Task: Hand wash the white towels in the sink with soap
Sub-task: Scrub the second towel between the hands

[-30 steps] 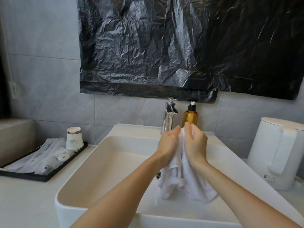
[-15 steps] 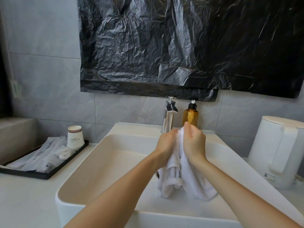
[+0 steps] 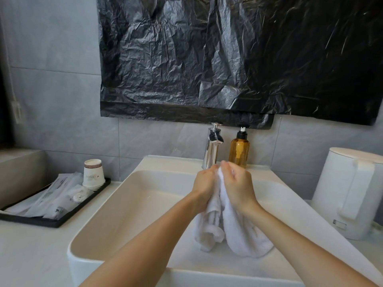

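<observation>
Nothing here is actually readable, tbh. The paper cup (image 3: pixel 93 172) has a dark band near the rim and some small print with a logo on its side, but it's way too blurry to make out. The plastic-wrapped packets (image 3: pixel 60 200) in the black tray (image 3: pixel 51 223) carry little dark marks and a round emblem that are just as illegible.
</observation>
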Available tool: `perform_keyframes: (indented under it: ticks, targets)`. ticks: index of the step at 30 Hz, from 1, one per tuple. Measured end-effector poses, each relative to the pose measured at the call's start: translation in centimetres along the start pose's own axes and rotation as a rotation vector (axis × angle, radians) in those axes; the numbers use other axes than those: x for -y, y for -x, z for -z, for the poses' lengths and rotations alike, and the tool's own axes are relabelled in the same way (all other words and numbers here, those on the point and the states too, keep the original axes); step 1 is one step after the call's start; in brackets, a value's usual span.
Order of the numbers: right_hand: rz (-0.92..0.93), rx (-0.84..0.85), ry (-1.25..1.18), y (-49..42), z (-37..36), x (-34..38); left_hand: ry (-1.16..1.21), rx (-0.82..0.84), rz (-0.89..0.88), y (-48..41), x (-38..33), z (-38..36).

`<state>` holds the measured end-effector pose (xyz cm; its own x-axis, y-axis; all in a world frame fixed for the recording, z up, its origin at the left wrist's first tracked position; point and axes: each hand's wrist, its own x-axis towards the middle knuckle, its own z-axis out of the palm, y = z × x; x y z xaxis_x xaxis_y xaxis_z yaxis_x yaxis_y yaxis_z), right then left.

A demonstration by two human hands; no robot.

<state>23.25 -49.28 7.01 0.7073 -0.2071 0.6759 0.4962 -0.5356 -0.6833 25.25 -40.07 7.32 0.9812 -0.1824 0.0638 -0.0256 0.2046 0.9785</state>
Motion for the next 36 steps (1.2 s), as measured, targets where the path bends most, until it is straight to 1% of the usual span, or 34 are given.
perform_keyframes:
  ticks: [2,3,4,6,7,8,11,12,13,15,16,17,19,20,21,24,25,28,29,30,32,33,36]
  targets:
    - [-0.107,-0.112,-0.018,-1.1,0.2,0.2,-0.015,0.039,0.012,0.5,-0.1,-0.4]
    - [-0.090,-0.140,-0.004,-0.9,0.2,0.2,-0.018,0.040,0.015,0.7,-0.1,-0.6]
    - [-0.022,-0.124,0.006,-0.2,0.1,0.2,-0.017,0.025,0.013,0.6,-0.1,-0.5]
    - [0.135,-0.019,0.041,1.5,-0.3,0.5,-0.034,-0.031,-0.008,0.3,-0.2,-0.1]
    - [0.171,0.013,0.052,1.8,-0.4,0.6,-0.045,-0.056,-0.019,0.3,-0.3,0.0]
    - [0.150,0.003,0.056,1.3,-0.4,0.7,-0.039,-0.066,-0.015,0.3,-0.3,0.1]
    - [-0.100,-0.159,0.031,-0.9,-0.2,0.5,-0.009,-0.008,0.019,0.7,-0.3,-0.3]
    - [-0.088,-0.164,0.031,-0.6,-0.2,0.3,-0.008,-0.006,0.024,0.8,-0.3,-0.5]
    - [-0.016,-0.128,0.029,0.2,-0.2,0.2,-0.005,-0.025,0.030,0.8,-0.3,-0.4]
    - [0.134,-0.003,0.020,1.8,-0.5,0.5,-0.026,-0.066,0.019,0.3,-0.2,0.0]
    - [0.154,0.029,0.018,1.9,-0.4,0.7,-0.040,-0.078,0.009,0.1,-0.2,0.2]
    - [0.106,0.011,0.013,1.0,-0.4,0.6,-0.025,-0.072,0.015,0.2,-0.3,0.2]
    - [-0.104,-0.091,-0.031,-0.9,-0.1,0.6,-0.014,-0.037,0.042,0.4,-0.5,-0.1]
    - [-0.159,-0.119,-0.025,-1.0,0.0,0.5,-0.015,-0.021,0.046,0.6,-0.5,-0.2]
    - [-0.143,-0.109,-0.024,-0.5,0.0,0.3,-0.007,-0.021,0.053,0.7,-0.5,-0.4]
    - [0.046,0.039,0.001,1.6,-0.4,0.5,-0.025,-0.091,0.061,0.2,-0.4,0.1]
    - [0.051,0.040,0.004,1.4,-0.3,0.7,-0.026,-0.103,0.064,0.2,-0.4,0.2]
    - [-0.132,-0.123,-0.028,-0.7,0.1,0.7,0.000,-0.055,0.070,0.6,-0.5,-0.4]
    - [-0.124,-0.140,-0.018,-0.5,0.1,0.6,0.009,-0.054,0.078,0.7,-0.5,-0.5]
    - [-0.069,-0.112,-0.010,0.1,0.0,0.4,0.017,-0.059,0.078,0.7,-0.5,-0.5]
    - [0.037,-0.007,0.007,1.3,-0.3,0.2,0.024,-0.078,0.066,0.4,-0.5,-0.2]
    - [0.036,0.008,0.019,1.2,-0.3,0.2,0.030,-0.083,0.064,0.3,-0.5,-0.1]
    - [-0.131,-0.155,0.006,-0.9,0.0,0.3,0.020,-0.035,0.043,0.4,-0.4,-0.5]
